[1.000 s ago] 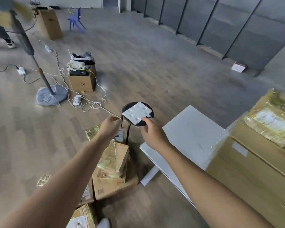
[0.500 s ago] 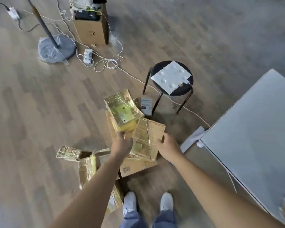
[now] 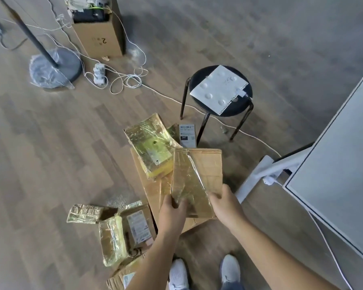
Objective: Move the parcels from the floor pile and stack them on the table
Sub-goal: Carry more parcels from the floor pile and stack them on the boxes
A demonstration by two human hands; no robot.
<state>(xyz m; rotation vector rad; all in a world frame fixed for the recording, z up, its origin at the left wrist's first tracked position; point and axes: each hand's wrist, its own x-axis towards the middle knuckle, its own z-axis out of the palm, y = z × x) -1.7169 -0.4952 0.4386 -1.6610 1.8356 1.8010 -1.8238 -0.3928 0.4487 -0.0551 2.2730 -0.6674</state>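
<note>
One taped parcel (image 3: 197, 176) is held at centre frame over the floor pile (image 3: 149, 149): the left grip (image 3: 172, 212) pinches its near left corner, the right grip (image 3: 226, 206) curls round its near right edge. The white table (image 3: 333, 164) fills the right edge.

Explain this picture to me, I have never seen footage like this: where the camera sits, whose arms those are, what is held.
No machine here: a person wears a camera on the head, looking down, so both arms are theirs. The left hand and the right hand grip the near end of a tape-wrapped cardboard parcel, one at each side. Beyond it a yellowish wrapped parcel lies over a flat box on the wooden floor; more parcels lie at lower left. The white table they belong on is at the right, a black stool behind the pile.
</note>
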